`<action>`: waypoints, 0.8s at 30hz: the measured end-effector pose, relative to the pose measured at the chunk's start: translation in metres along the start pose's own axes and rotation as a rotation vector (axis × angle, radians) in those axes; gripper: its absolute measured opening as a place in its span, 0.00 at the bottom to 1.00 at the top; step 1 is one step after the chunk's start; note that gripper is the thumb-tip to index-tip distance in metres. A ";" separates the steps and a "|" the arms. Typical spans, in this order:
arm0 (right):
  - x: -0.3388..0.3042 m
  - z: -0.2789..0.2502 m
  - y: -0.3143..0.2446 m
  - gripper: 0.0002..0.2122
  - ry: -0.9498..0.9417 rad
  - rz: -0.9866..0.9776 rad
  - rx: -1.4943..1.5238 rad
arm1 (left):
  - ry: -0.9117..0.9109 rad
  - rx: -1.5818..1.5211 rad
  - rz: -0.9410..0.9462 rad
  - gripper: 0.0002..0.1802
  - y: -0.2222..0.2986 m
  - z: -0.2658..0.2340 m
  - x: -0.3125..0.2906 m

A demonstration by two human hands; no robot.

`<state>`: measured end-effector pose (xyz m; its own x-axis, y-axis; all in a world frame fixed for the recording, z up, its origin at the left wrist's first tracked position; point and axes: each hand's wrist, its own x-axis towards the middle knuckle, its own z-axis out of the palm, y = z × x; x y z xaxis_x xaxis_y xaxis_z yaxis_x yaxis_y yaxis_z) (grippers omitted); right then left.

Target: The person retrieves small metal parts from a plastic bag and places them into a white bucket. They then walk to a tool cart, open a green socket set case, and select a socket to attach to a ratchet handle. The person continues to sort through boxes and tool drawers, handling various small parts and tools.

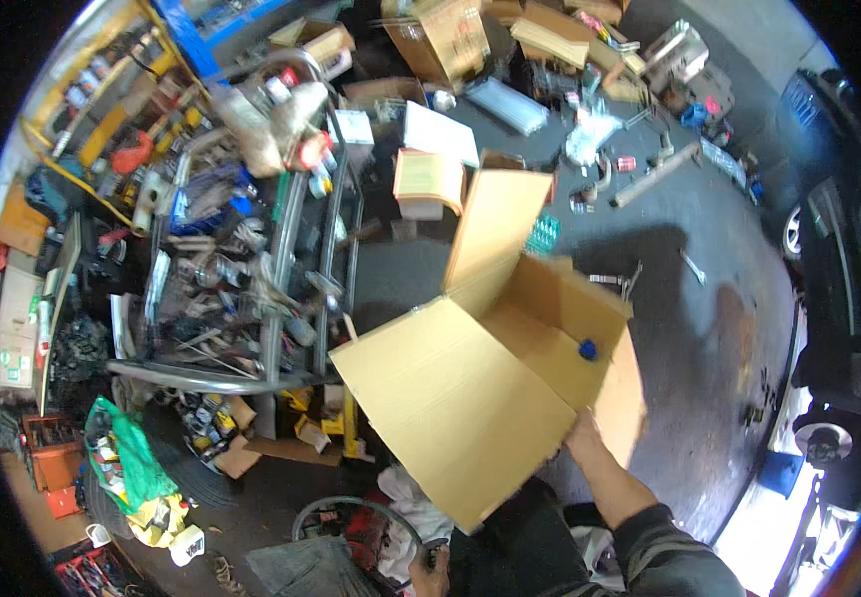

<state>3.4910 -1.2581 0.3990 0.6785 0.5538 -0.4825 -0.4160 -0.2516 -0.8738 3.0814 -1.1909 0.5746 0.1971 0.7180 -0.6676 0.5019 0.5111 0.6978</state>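
An open cardboard box (450, 388), its flaps spread, is held up in front of me, tilted. My right hand (583, 443) grips its lower right edge; most of the fingers are hidden behind the cardboard. Inside the box lies a small blue object (587, 349), too small to name. My left hand (428, 570) is at the lower edge of the view, fingers curled against something dark that I cannot make out. Beside it is the round rim (326, 504) of a container with red and pale cloth-like things in and around it.
A metal-framed cart (271, 338) heaped with tools and parts stands left. A green bag (122, 453) lies below it. Cartons (440, 45), a wrench (694, 267) and a metal bar (657, 176) lie on the floor ahead. A dark vehicle (838, 269) stands right.
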 end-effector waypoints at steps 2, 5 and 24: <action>-0.032 -0.005 -0.068 0.19 0.086 0.174 0.590 | 0.023 -0.020 0.039 0.16 0.033 -0.011 0.005; -0.059 -0.021 -0.145 0.20 0.309 0.377 0.604 | 0.077 -0.054 0.104 0.17 0.072 -0.032 0.014; 0.351 -0.008 -0.507 0.15 0.319 -0.284 0.139 | 0.156 -0.275 0.222 0.18 0.210 -0.035 0.204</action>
<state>3.9451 -0.9418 0.6721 0.9214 0.3072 -0.2381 -0.2490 -0.0040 -0.9685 3.1975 -0.9200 0.5942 0.1346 0.8778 -0.4597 0.2127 0.4276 0.8786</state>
